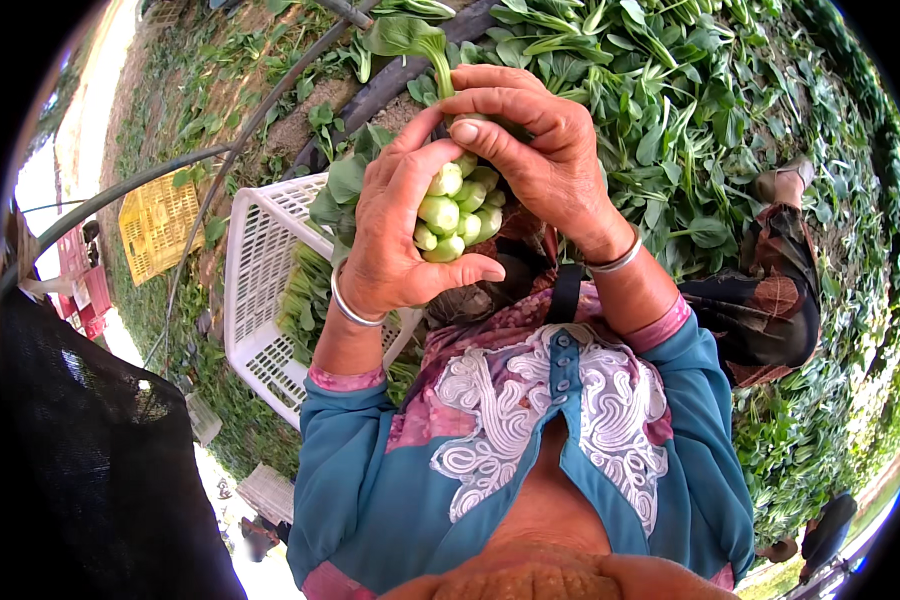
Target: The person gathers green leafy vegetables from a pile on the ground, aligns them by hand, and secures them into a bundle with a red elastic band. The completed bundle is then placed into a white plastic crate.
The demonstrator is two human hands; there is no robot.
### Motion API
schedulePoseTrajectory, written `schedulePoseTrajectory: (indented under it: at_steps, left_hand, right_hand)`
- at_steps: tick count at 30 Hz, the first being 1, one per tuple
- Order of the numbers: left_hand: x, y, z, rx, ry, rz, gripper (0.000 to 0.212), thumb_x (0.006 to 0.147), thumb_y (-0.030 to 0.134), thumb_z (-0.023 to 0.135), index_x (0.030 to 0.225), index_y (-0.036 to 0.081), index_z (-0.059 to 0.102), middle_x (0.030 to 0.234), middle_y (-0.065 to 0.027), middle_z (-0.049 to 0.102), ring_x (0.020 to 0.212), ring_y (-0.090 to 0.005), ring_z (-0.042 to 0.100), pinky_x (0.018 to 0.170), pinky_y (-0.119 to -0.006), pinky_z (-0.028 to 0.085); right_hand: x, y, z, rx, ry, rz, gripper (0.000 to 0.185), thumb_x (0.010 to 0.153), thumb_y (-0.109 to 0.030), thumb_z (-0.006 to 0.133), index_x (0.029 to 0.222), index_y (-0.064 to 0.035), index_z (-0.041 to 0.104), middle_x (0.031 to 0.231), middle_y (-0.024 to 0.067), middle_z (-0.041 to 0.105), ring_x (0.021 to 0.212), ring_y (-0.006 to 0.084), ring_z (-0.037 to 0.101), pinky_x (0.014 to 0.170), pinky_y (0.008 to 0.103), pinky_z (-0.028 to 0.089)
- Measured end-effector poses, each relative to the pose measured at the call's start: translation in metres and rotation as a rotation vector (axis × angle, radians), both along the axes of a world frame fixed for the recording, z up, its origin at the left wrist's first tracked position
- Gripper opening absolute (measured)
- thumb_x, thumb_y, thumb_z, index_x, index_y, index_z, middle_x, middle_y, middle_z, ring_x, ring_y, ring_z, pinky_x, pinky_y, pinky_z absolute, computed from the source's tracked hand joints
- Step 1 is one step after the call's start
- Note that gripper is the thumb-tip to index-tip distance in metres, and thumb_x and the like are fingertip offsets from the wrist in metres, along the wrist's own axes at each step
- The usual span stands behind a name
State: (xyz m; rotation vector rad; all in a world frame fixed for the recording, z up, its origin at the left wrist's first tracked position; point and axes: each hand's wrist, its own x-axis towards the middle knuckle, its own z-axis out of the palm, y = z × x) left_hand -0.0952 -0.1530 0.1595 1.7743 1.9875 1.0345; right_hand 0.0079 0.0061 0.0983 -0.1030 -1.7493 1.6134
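My left hand (401, 214) is wrapped around a bunch of bok choy (457, 214), its pale trimmed stem ends facing up at me. Dark leaves of the bunch stick out past the knuckles on the left side. Just above it, my right hand (540, 142) has thumb and fingers on a single bok choy stalk (436, 64), whose leaf bends over to the left. The fingertips of both hands meet at the lower part of that stalk, so its base is hidden. Below the left forearm, a white plastic crate (266, 217) stands tilted in view with bok choy inside.
Loose bok choy (667, 112) covers the ground ahead and to the right, around my outstretched leg (776, 285). Curved poles (262, 112) cross the left side. A yellow crate (161, 221) and black netting (97, 450) are farther left. A person (825, 532) is at lower right.
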Motion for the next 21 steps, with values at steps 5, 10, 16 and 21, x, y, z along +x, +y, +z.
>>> schedulePoseTrajectory:
  at_steps: [5,10,16,21]
  left_hand:
    - [0.005,0.002,0.001,-0.027,-0.012,0.029,0.097,0.057,0.049,0.090,0.133,0.000,0.053,0.135,-0.0240,0.053,0.121,-0.0371,0.054,0.105,-0.045,0.039]
    - [0.007,0.008,0.008,-0.062,-0.012,0.027,0.095,0.057,0.045,0.091,0.132,0.000,0.055,0.133,-0.0221,0.054,0.120,-0.0362,0.055,0.105,-0.044,0.040]
    - [0.007,0.012,0.012,-0.093,-0.018,0.013,0.094,0.054,0.039,0.093,0.132,0.001,0.056,0.130,-0.0189,0.057,0.119,-0.0346,0.055,0.105,-0.043,0.041]
    - [0.010,0.014,0.011,-0.100,-0.029,0.026,0.093,0.052,0.036,0.094,0.130,0.002,0.056,0.127,-0.0179,0.059,0.117,-0.0344,0.057,0.103,-0.044,0.042]
  right_hand:
    - [0.018,0.012,0.002,0.023,-0.045,0.035,0.036,0.084,0.003,0.065,0.120,-0.0045,0.067,0.112,0.0131,0.065,0.101,0.0275,0.064,0.087,0.0353,0.051]
    - [0.020,0.014,0.001,0.072,-0.067,-0.062,0.035,0.083,0.007,0.060,0.116,-0.0016,0.067,0.088,0.0121,0.061,0.081,0.0270,0.062,0.073,0.0337,0.050]
    - [0.017,0.008,-0.008,-0.331,-0.155,-0.110,0.019,0.089,-0.002,0.058,0.102,0.0018,0.071,0.082,0.0101,0.071,0.075,0.0143,0.065,0.071,0.0287,0.052]
    - [0.017,0.009,-0.016,-0.715,-0.155,-0.077,0.018,0.094,-0.009,0.056,0.100,0.0019,0.070,0.079,0.0063,0.070,0.066,0.0107,0.062,0.060,0.0250,0.050]
